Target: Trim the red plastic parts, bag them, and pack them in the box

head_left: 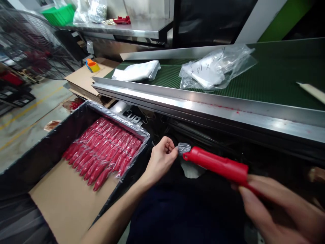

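Hands work in front of the conveyor. The right hand (281,206) grasps the lower end of a red tubular part (218,163) between thumb and fingers. The part is tilted, with its looped end directed toward the left hand (161,157). The left hand pinches a piece of clear film (183,148) between thumb and index finger, the other fingers curled. The film lies at the looped end of the part; whether the two are joined cannot be determined.

A box (45,139) with a dark plastic liner is positioned to the left of the hands. It contains rows of red wrapped pieces (101,145), laid side by side on a cardboard sheet (68,203).

The conveyor has a green ribbed belt (274,74) and a metal side rail (203,103). Two clear bags with white contents rest on the belt: a left bag (138,70) and a right bag (210,71), the latter with handwritten marks. A pale pointed object (312,92) lies near the right edge of view.

Beyond the box, an orange-yellow ring-shaped item (93,66) rests on stacked cardboard (81,81). The steel tabletop (142,28) behind supports a green basket (59,15), filled clear bags (98,12) and a red piece (122,20).
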`<action>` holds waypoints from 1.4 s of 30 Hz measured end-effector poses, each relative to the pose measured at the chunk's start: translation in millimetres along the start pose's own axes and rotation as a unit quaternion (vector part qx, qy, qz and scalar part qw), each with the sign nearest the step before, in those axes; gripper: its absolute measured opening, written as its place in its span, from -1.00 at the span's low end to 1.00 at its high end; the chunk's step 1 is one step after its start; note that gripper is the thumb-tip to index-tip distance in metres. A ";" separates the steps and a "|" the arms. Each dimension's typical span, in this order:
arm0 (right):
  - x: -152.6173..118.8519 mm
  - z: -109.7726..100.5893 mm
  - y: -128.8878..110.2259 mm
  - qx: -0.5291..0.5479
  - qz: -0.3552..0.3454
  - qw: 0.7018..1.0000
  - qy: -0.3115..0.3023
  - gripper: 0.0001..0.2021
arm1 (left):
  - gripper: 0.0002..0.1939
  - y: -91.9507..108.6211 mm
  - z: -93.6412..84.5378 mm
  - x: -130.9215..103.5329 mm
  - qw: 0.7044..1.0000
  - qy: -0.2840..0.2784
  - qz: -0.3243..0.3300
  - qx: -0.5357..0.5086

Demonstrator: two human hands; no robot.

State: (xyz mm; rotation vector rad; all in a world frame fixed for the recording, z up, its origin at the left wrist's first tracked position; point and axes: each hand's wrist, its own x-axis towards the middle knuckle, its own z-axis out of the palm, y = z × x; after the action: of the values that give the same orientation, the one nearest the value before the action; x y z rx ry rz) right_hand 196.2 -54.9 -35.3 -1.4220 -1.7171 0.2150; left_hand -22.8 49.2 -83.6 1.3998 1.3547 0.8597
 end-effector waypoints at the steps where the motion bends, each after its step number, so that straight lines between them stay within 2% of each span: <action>1: -1.5 0.4 0.4 -0.013 -0.044 0.999 -0.017 -0.78 | -0.89 0.2 -0.3 1.2 1.000 -0.007 -0.006 -0.016; 4: 0.2 4.8 1.9 -0.046 -0.149 0.985 -0.070 -0.81 | -0.89 2.7 1.6 -1.9 0.998 -0.026 -0.016 -0.052; 9: -0.3 12.4 18.1 -0.108 -0.191 0.968 -0.126 -0.77 | -0.87 5.8 1.4 -12.9 0.996 -0.045 -0.008 -0.072; 13: -7.1 11.6 41.6 -0.137 -0.258 0.939 -0.180 -0.59 | -0.87 5.1 -1.5 -15.2 0.998 -0.014 0.015 -0.053; 16: -5.8 7.6 46.8 -0.132 -0.289 0.919 -0.232 -0.51 | -0.86 4.0 -1.7 -15.0 0.999 0.006 0.033 -0.042; 18: -1.4 6.5 41.0 -0.114 -0.289 0.921 -0.234 -0.55 | -0.86 3.5 -1.1 -15.3 0.998 0.009 0.053 -0.036; 23: 8.8 17.5 18.5 -0.129 -0.305 0.926 -0.183 -0.70 | -0.88 1.9 1.1 -20.4 0.992 0.014 0.126 -0.003; 25: 7.9 26.6 12.7 -0.127 -0.278 0.940 -0.150 -0.75 | -0.89 -1.1 4.2 -24.1 0.990 0.026 0.141 0.003; 28: 1.5 42.1 5.5 -0.080 -0.202 0.973 -0.073 -0.79 | -0.91 -8.6 11.7 -30.7 0.988 0.066 0.143 0.004; 32: -9.9 63.7 -5.4 -0.031 -0.026 0.999 0.027 -0.83 | -0.94 -17.7 20.7 -39.4 0.987 0.117 0.111 0.008; 35: -16.8 78.7 -11.3 0.010 0.087 0.996 0.037 -0.79 | -0.93 -19.9 23.3 -44.7 0.988 0.127 0.087 0.010; 37: -19.4 84.9 -11.6 0.039 0.108 0.993 0.017 -0.77 | -0.91 -18.7 23.0 -46.6 0.989 0.115 0.088 0.009; 39: -20.0 85.2 -7.8 0.052 0.100 0.994 0.009 -0.79 | -0.90 -16.0 20.7 -46.4 0.989 0.106 0.105 0.008; 42: -16.6 74.8 4.4 0.058 0.020 0.998 -0.021 -0.80 | -0.92 -11.9 13.2 -42.3 0.985 0.115 0.127 0.015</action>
State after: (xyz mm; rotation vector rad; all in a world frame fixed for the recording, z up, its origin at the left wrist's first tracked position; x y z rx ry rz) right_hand 146.4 -39.5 -91.7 -1.3759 -1.6824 0.3634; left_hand -19.4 4.4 -93.0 1.5562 1.3829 1.2042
